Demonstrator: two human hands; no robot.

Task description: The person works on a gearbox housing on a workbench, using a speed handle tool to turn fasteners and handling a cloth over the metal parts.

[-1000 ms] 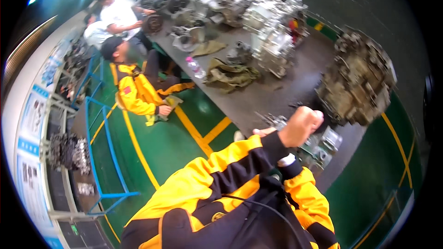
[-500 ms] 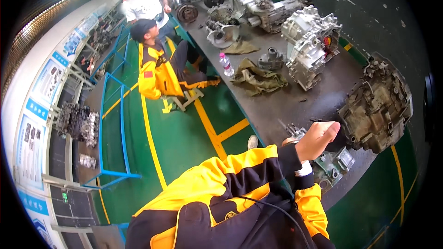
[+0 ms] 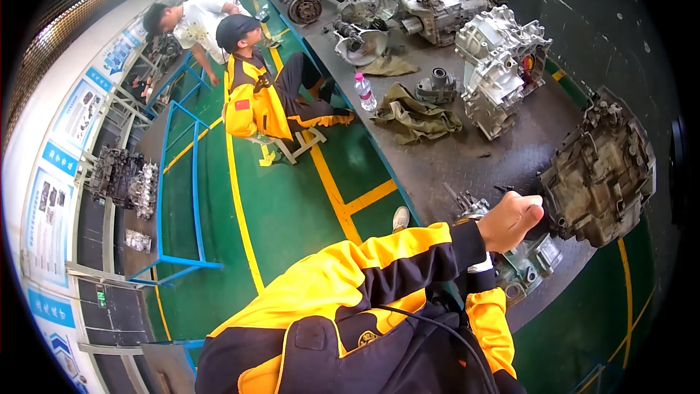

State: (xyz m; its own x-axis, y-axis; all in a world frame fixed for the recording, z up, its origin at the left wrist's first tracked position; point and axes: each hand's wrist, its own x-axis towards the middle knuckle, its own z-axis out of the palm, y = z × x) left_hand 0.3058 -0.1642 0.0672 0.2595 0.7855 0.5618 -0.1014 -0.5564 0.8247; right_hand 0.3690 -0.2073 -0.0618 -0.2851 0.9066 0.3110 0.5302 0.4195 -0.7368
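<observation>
My left hand (image 3: 512, 223) is closed in a fist above the near end of the workbench, thumb on top. What it holds, if anything, is hidden. My right hand is behind my left wrist; only its yellow and black sleeve (image 3: 490, 321) and a white band at the wrist (image 3: 481, 264) show. Below and beside the fist lies a small grey-green metal housing (image 3: 536, 266). A metal part with thin rods (image 3: 464, 201) sits just beyond my left wrist. To the right of the fist stands a large, dirty gearbox casing (image 3: 601, 168).
Farther along the workbench (image 3: 430, 179) are a silver gearbox casing (image 3: 499, 66), a crumpled olive cloth (image 3: 415, 118), a bottle with a pink cap (image 3: 364, 93) and more gearbox parts. A person in a yellow and black jacket (image 3: 259, 106) sits left of the bench; others in white stand behind.
My left hand has shifted slightly to the right, still closed. In the background, a person in white has bent forward and another has come into sight. The bench parts have stayed put.
</observation>
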